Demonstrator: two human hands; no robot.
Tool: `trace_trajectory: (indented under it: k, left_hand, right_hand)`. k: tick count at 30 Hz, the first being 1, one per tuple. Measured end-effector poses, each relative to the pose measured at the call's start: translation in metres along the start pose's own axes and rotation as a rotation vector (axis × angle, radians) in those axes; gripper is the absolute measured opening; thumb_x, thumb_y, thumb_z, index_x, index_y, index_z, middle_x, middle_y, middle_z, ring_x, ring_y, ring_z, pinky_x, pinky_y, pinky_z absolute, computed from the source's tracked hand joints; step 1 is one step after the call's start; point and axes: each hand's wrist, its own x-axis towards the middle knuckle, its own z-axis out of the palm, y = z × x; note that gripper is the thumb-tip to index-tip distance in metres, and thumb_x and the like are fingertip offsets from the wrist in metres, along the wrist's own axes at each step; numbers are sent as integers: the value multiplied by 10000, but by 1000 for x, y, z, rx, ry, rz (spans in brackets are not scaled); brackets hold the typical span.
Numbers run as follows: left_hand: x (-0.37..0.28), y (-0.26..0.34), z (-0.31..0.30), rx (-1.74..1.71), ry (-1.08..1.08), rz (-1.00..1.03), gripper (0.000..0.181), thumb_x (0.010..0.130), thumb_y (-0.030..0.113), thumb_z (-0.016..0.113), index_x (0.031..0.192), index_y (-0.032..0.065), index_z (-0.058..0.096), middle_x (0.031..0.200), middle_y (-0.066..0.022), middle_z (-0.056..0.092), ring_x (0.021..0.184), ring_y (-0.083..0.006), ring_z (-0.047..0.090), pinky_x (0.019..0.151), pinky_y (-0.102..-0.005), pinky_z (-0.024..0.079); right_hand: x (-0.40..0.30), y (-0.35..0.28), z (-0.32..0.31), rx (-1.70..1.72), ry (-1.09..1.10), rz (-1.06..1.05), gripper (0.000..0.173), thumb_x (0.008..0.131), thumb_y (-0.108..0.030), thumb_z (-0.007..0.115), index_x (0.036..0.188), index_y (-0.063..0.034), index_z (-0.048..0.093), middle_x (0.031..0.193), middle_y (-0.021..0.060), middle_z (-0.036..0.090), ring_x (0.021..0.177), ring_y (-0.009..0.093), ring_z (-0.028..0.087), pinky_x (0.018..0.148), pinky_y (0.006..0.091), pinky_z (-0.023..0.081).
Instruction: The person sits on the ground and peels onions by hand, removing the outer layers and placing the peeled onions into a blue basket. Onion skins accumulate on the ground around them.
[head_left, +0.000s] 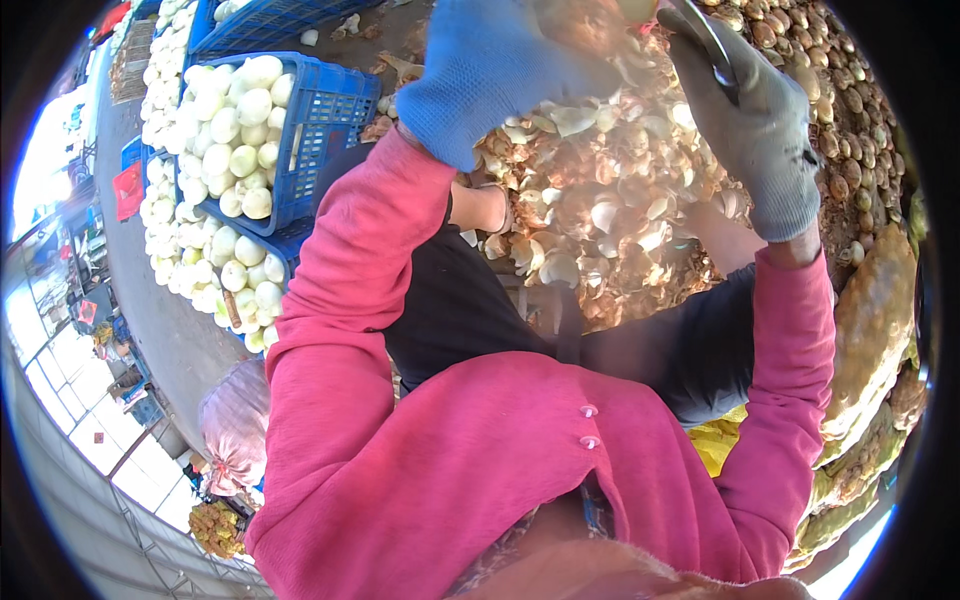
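My left hand (487, 82), in a blue knit glove, is raised at the top centre; its fingers are blurred, and whether they hold anything is unclear. Opposite it, my right hand (750, 120), in a grey glove, grips a metal blade (705, 34), probably a knife, near the top edge. At the top between the hands shows a blurred pale, rounded thing (637, 9), perhaps an onion. Beneath the hands lies a heap of onion skins (600, 210). Peeled white onions (232, 142) fill a blue plastic crate (322, 120) to the left of my left hand.
More crates of peeled onions (247, 277) stand at the left beside a grey floor (142, 247). Unpeeled onions (847, 142) spread along the right, near filled mesh sacks (870, 322). A pink sack (238, 427) is at the lower left. My bent legs flank the skins.
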Motion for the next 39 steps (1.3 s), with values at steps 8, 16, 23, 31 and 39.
trace_trajectory:
  k: [8,16,23,31,39]
  left_hand:
    - [5,-18,6,96,80,256,785,554,134,939,1260,-26,636,1038,-104,739,917,-165,694,837,-318,562]
    - [8,-11,-20,-595,10,-208,559,631,41,916,1135,-35,687,968,-57,729,839,-106,651,767,-271,548]
    - [7,-12,-13,-246,71,-156,558,606,90,947,1089,-45,703,943,-74,734,824,-121,654,759,-279,550]
    - [8,-11,-12,-29,21,-156,534,604,126,941,1077,-7,734,916,-65,749,807,-130,657,751,-307,544]
    - [4,-24,-6,117,91,79,452,687,120,879,1077,-43,719,934,-80,743,824,-131,663,766,-303,550]
  right_hand:
    - [2,12,8,-214,-113,-223,238,990,-121,672,1218,-106,738,912,74,747,714,167,695,650,312,562]
    - [5,33,8,-556,-401,-243,253,1012,-112,627,1242,-127,732,866,110,731,701,196,706,630,318,564]
    - [0,78,10,-89,86,-107,281,1036,-194,638,1301,-224,727,911,72,768,729,114,724,612,267,559]
    - [10,2,12,-215,-46,-69,285,1015,-128,648,1280,-195,726,963,76,731,798,160,706,684,286,556]
    - [13,17,24,105,-19,149,337,1020,-148,640,1351,-167,697,722,32,614,571,61,513,532,264,440]
